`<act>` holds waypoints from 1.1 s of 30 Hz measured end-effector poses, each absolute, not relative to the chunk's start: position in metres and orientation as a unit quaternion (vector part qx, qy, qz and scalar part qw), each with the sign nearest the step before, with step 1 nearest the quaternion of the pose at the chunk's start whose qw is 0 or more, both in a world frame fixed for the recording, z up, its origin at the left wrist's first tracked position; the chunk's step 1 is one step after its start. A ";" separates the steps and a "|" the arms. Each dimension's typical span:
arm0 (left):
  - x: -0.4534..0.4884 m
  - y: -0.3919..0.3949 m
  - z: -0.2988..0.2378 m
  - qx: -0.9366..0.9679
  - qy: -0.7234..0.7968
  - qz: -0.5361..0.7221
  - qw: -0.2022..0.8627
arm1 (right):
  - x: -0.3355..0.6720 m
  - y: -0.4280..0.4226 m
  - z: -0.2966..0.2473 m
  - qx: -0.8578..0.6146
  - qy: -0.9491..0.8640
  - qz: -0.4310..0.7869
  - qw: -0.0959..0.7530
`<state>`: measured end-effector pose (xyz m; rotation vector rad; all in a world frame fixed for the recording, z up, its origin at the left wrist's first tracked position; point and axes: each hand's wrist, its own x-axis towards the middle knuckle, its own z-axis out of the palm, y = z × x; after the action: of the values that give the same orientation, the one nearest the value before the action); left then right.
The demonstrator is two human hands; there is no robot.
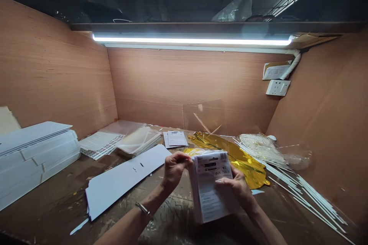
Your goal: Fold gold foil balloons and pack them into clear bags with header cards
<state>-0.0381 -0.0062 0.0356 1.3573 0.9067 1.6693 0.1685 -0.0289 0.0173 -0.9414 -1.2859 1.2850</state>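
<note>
Both hands hold a clear plastic packet (212,185) with a printed white leaflet inside, raised above the bench. My left hand (174,170) pinches the packet's upper left corner between thumb and fingers. My right hand (234,187) grips its right side, with the thumb across the front. Just behind the packet lies crumpled gold foil (244,164), partly hidden by the packet and my right hand. A flat white cardboard blank (123,180) lies to the left of my left hand. A metal bracelet (143,208) circles my left wrist.
Long white sticks (310,199) and a bagged bundle (261,150) lie at right. Printed sheets (175,139), a label sheet (99,145) and stacked white boxes (34,157) stand further back and left. Plywood walls (184,88) enclose the bench, with a wall socket (278,87) and a lit tube (192,41).
</note>
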 end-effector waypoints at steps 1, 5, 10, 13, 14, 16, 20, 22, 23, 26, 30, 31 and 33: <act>-0.034 -0.004 0.034 0.538 0.364 0.668 0.362 | 0.168 -0.029 0.016 -0.392 -0.531 0.536 0.526; -0.022 -0.001 0.031 0.585 0.381 0.681 0.221 | 0.169 -0.027 0.014 -0.401 -0.521 0.518 0.548; -0.014 -0.006 0.031 0.617 0.384 0.671 0.145 | 0.175 -0.025 0.015 -0.415 -0.538 0.476 0.558; -0.012 -0.008 0.029 0.618 0.380 0.674 0.138 | 0.175 -0.025 0.016 -0.414 -0.545 0.454 0.571; -0.012 -0.008 0.028 0.618 0.376 0.677 0.140 | 0.175 -0.025 0.016 -0.412 -0.546 0.448 0.576; -0.012 -0.007 0.027 0.613 0.368 0.684 0.142 | 0.175 -0.025 0.016 -0.403 -0.549 0.446 0.581; -0.011 -0.008 0.030 0.613 0.337 0.697 0.158 | 0.177 -0.023 0.014 -0.393 -0.541 0.456 0.587; -0.012 -0.011 0.031 0.613 0.315 0.696 0.204 | 0.179 -0.023 0.012 -0.389 -0.529 0.454 0.602; -0.012 -0.014 0.032 0.609 0.303 0.692 0.242 | 0.180 -0.022 0.011 -0.387 -0.524 0.450 0.611; -0.017 -0.019 0.030 0.584 0.275 0.673 0.361 | 0.180 -0.023 0.009 -0.386 -0.518 0.434 0.628; -0.023 -0.015 0.024 0.530 0.321 0.686 0.381 | 0.176 -0.024 0.009 -0.388 -0.518 0.445 0.620; -0.023 -0.013 0.023 0.520 0.334 0.693 0.372 | 0.175 -0.024 0.009 -0.390 -0.516 0.449 0.617; -0.022 -0.009 0.021 0.507 0.347 0.705 0.354 | 0.174 -0.024 0.008 -0.391 -0.513 0.454 0.614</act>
<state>-0.0218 -0.0090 0.0210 1.3104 0.8971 1.8242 0.1736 -0.0244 0.0081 -0.9016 -1.1833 1.0463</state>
